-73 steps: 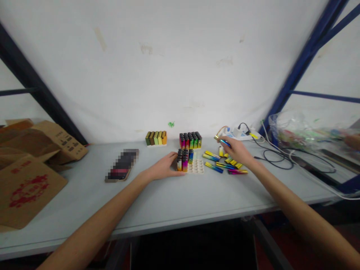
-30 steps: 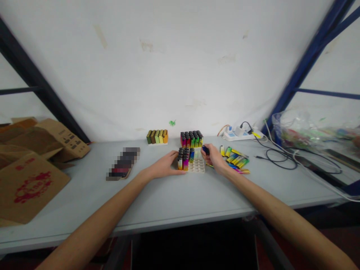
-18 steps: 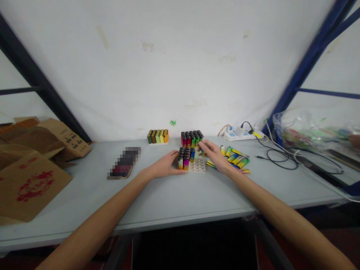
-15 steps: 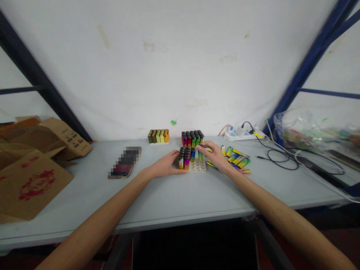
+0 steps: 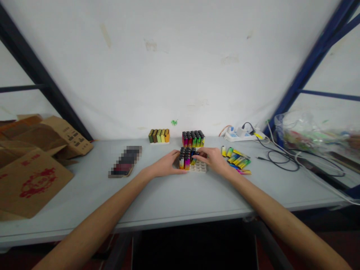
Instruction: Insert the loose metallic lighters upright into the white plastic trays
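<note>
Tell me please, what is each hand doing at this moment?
Left hand: partly open, fingers around the left side of the upright lighters.
Right hand: closed on a dark-topped lighter above the white tray.

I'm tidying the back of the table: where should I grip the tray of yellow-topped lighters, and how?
Probably by its left and right ends, low at the white tray, coming from the front. The upright lighters form a block with both ends free, while the wall stands close behind.
</note>
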Demonstrator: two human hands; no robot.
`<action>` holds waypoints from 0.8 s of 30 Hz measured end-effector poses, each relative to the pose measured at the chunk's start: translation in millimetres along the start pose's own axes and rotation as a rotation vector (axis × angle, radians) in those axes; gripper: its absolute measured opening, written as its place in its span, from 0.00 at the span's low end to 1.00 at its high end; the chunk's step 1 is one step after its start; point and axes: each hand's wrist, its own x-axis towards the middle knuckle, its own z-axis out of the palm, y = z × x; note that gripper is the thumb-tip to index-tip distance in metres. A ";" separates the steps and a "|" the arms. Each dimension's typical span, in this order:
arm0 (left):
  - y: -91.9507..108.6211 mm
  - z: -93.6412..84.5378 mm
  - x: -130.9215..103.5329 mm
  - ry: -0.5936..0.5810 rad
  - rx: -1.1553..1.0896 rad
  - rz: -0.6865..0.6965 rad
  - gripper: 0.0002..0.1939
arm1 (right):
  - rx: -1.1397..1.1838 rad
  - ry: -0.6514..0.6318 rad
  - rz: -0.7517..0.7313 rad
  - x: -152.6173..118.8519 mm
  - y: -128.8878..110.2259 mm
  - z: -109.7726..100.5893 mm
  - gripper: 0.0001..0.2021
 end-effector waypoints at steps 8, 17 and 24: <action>1.1 -0.7 0.2 0.003 -0.015 0.001 0.42 | -0.141 -0.079 0.018 -1.1 -12.9 1.1 0.16; 2.5 -2.2 0.5 -0.010 0.004 -0.014 0.42 | -0.372 -0.017 0.131 0.3 25.2 -42.2 0.18; 5.3 -3.8 0.8 -0.023 0.006 -0.035 0.43 | -0.370 -0.268 0.143 -8.3 71.6 -40.7 0.15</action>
